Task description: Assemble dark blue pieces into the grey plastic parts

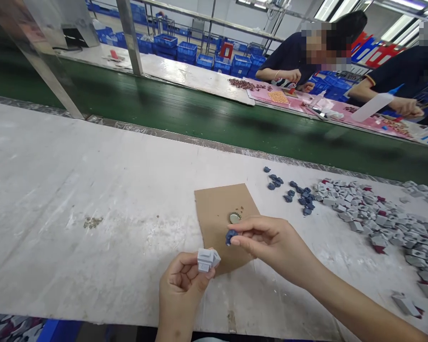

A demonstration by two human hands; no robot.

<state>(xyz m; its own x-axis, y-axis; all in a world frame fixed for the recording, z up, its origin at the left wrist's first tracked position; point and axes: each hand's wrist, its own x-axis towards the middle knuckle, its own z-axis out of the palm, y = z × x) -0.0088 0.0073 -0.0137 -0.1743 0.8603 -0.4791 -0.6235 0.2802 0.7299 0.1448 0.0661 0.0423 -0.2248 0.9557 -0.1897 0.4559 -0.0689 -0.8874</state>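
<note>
Between the thumb and fingers of my left hand is a light grey plastic piece with stepped, angular sides. My right hand pinches a small dark blue piece, held apart from the grey one and to its upper right. Beneath my hands lies a sheet of brown cardboard. On it sits a crimped metal bottle cap, close to my right fingertips, with a few tiny specks beside it. Several loose dark blue pieces are scattered on the table past my right hand.
A large heap of grey and dark red pieces covers the table's right side. Beyond the table runs a green conveyor belt. Across it, two people work at a pink-covered bench. At lower left stands a blue bin.
</note>
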